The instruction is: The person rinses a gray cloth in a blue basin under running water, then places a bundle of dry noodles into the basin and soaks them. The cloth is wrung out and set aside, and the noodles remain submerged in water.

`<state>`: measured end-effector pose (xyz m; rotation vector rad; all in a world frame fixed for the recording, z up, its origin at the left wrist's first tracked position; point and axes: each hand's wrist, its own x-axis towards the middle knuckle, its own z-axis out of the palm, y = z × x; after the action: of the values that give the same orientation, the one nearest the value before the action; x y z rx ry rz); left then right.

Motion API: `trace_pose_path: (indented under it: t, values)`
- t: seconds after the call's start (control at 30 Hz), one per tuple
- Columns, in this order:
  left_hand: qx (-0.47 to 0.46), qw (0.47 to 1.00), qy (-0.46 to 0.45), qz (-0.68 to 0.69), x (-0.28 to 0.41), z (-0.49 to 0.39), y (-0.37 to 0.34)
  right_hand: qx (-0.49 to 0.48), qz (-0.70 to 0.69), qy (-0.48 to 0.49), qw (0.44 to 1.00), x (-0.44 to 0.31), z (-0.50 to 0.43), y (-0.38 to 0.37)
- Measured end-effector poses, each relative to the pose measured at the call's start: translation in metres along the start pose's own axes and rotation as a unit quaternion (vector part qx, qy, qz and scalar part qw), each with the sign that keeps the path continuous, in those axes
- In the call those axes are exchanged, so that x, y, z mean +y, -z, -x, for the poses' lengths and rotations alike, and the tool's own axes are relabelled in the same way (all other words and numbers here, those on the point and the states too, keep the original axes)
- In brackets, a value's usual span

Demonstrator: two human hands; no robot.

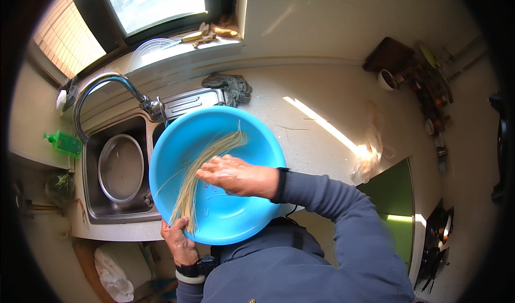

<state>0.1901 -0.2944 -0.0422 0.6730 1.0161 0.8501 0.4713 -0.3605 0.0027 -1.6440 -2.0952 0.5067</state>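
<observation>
A round blue plastic basin [257, 130] is tilted in front of me at the counter's edge. Inside it lies a bundle of long, thin, pale strands [201, 158] that look like dried noodles, running slantwise from the upper right to the lower left. With the thumb inside the rim, beside the lower ends of the strands, my left hand [179, 238] grips the basin. My right hand [233, 176] is over the middle of the bundle, fingers bent and close together. Whether those fingers touch or hold any strands is hidden.
Left of the basin, a steel sink [92, 182] holds a round metal bowl [120, 168] under a curved faucet [116, 77]. A grey cloth [229, 87] lies behind the basin. Loose strands [293, 128] and a clear plastic bag [368, 158] rest on the counter [322, 85] to the right.
</observation>
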Motion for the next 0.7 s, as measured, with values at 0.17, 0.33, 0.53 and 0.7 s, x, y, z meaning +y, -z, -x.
trace_pose_path:
  t: [0.17,0.33,0.53,0.7]
  values:
    - [0.013,1.000,-0.003,0.011,0.019,0.003,0.038,0.237,-0.024,-0.123,0.963,0.086,0.121,0.073]
    - [0.061,0.998,-0.027,0.001,0.044,0.017,0.073,0.240,0.185,-0.469,0.830,0.210,0.245,0.056]
    - [0.067,0.988,-0.115,-0.073,0.065,0.063,0.090,0.290,0.167,-0.436,0.835,0.252,0.263,0.000]
    - [0.160,0.982,-0.081,-0.051,0.061,0.096,0.125,0.264,0.146,-0.346,0.888,0.220,0.197,-0.019]
